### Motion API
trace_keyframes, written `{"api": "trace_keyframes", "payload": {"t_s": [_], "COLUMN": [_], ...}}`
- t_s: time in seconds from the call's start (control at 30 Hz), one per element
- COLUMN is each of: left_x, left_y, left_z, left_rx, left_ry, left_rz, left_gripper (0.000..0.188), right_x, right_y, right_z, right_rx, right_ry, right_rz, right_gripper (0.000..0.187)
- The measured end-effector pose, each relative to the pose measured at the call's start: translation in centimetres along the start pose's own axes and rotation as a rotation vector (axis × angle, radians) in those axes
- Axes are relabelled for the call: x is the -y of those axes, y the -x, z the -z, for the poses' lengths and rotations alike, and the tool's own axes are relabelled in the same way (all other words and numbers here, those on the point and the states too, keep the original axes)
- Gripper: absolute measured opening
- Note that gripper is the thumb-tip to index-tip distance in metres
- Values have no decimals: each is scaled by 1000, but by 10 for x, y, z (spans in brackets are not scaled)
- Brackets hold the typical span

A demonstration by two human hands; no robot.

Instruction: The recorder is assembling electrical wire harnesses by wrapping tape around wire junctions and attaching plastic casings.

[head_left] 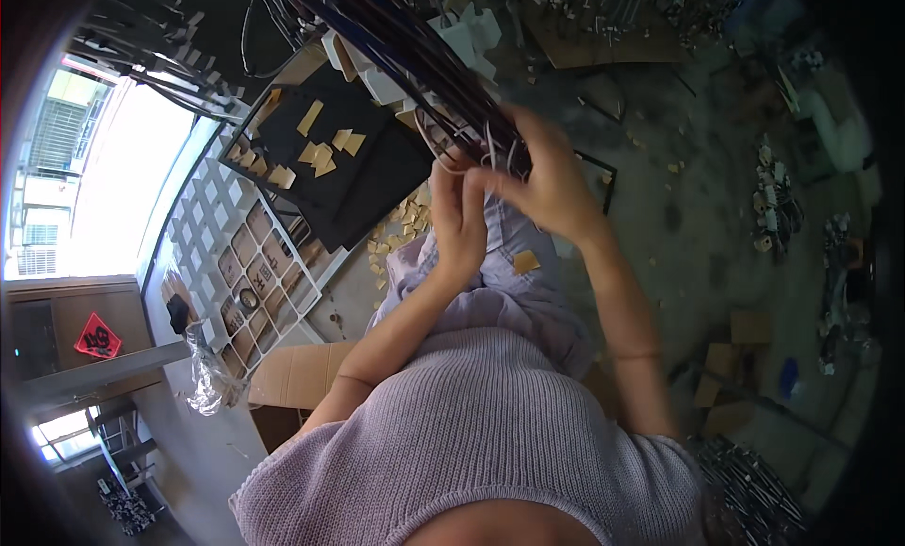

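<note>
A thick bundle of dark cables [415,51] slants down from the top of the view to my hands in front of my lap. Wrapped round its near end, my right hand [551,173] holds the bundle from the right side. My left hand [459,221] is closed at the lower left of the same end, its fingertips partly hidden by the cables. Thin pale loops [500,150], perhaps ties or wire, show between the two hands. One small yellow paper piece [526,261] lies on my lap below them.
Left of the bundle is a black tabletop [368,183] with several yellow pieces. White angular parts [471,37] stand behind it. A white grid rack [273,273] is at the left, a cardboard box [300,372] beside me. Yellow scraps [405,223] litter the floor; more cables [749,485] lie lower right.
</note>
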State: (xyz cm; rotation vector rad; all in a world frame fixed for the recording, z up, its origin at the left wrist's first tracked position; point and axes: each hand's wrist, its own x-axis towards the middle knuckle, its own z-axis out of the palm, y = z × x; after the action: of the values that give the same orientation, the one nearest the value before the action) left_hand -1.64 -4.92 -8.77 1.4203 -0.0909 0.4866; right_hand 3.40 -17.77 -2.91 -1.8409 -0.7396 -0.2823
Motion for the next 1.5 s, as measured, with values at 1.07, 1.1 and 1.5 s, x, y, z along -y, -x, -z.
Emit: {"api": "trace_keyframes", "payload": {"t_s": [1.07,1.1,1.5], "left_x": [-119,-115,-101], "left_y": [81,82,89], "left_z": [180,171,431], "left_rx": [253,293,-806], "left_ry": [-840,-758,-2170], "left_rz": [612,399,617], "left_gripper": [11,10,41], "right_x": [72,74,47], "right_y": [-13,-6,-4], "right_z": [-88,-112,-260], "right_rx": [932,1139,744], "right_ry": [337,115,-253], "right_rz": [283,120,282], "right_gripper": [61,56,11]}}
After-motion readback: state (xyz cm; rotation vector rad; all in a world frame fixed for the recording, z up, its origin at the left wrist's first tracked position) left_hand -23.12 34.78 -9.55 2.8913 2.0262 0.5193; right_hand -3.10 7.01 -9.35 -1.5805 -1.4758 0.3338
